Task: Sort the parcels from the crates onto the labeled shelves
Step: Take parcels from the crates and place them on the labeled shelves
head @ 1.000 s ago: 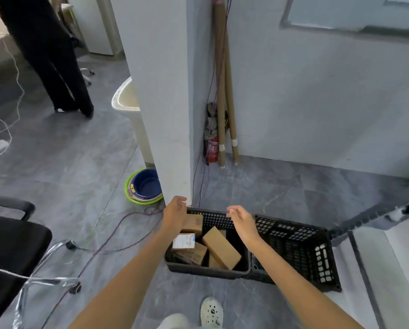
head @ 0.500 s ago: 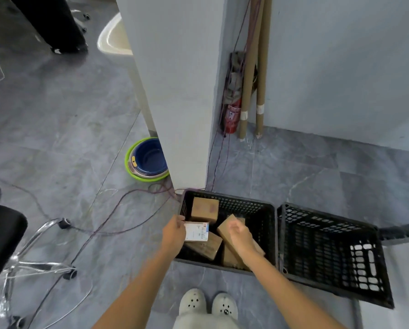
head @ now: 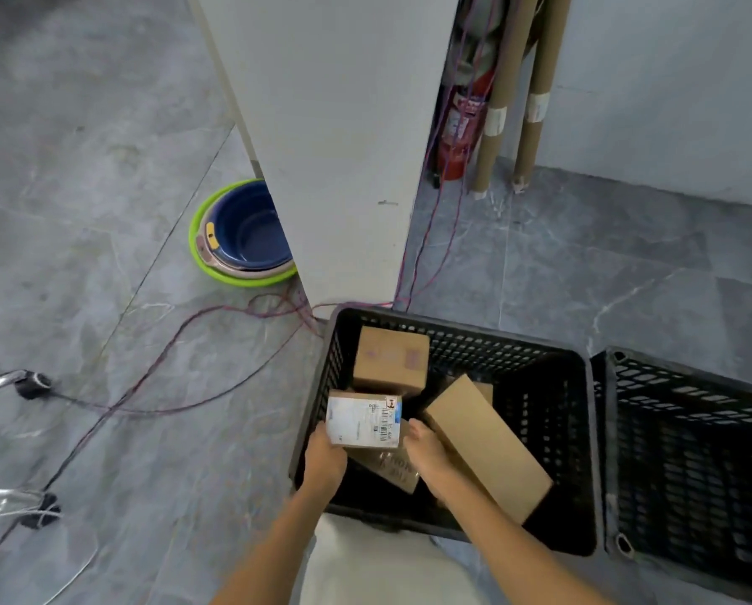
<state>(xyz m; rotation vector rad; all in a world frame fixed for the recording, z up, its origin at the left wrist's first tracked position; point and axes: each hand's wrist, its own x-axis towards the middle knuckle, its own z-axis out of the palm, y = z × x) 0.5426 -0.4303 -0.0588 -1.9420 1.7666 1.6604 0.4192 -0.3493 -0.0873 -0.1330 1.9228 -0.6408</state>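
A black plastic crate (head: 579, 430) on the floor holds several cardboard parcels. A parcel with a white shipping label (head: 362, 421) sits at the crate's near left, and both hands hold it: my left hand (head: 324, 460) grips its left end, my right hand (head: 426, 451) its right end. Behind it lies a square brown parcel (head: 390, 359). A long brown parcel (head: 487, 443) leans to the right of my right hand. Another brown box (head: 391, 469) lies under the labelled parcel, partly hidden.
A second black crate (head: 688, 465) stands to the right. A white pillar (head: 343, 146) rises just behind the crates, with stacked blue and green basins (head: 238, 238) on its left. Cables (head: 169, 364) trail across the grey floor. A red extinguisher (head: 457, 124) and cardboard tubes (head: 496, 102) stand in the corner.
The view has dropped closer over the crate. Both hands went from hovering above it to closing round the two ends of the labelled parcel.
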